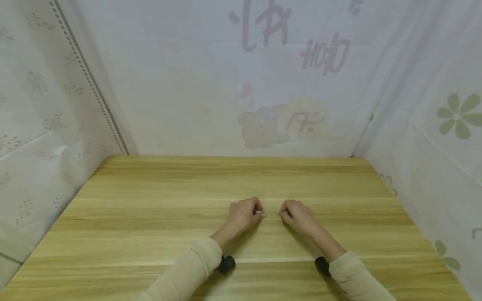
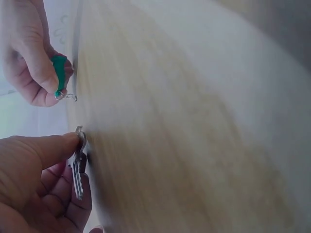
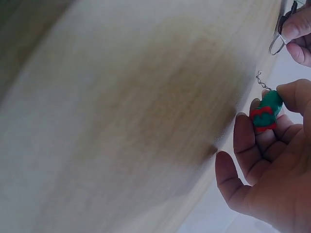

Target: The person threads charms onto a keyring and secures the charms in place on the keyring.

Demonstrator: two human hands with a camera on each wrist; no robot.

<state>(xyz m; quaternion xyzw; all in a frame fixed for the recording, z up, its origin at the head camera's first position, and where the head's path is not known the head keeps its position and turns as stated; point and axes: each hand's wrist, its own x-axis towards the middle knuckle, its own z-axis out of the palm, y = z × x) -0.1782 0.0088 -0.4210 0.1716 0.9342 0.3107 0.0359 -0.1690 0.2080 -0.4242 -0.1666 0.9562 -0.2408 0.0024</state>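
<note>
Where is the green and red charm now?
In the right wrist view, the charm is right of centre, pinched by the right hand, below the metal ring in the left hand.

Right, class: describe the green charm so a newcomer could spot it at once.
At the wood-grain table, find the person's right grip. It pinches the green charm, marked red, with a short chain; its colour sets it apart from the metal key in the left grip.
</note>
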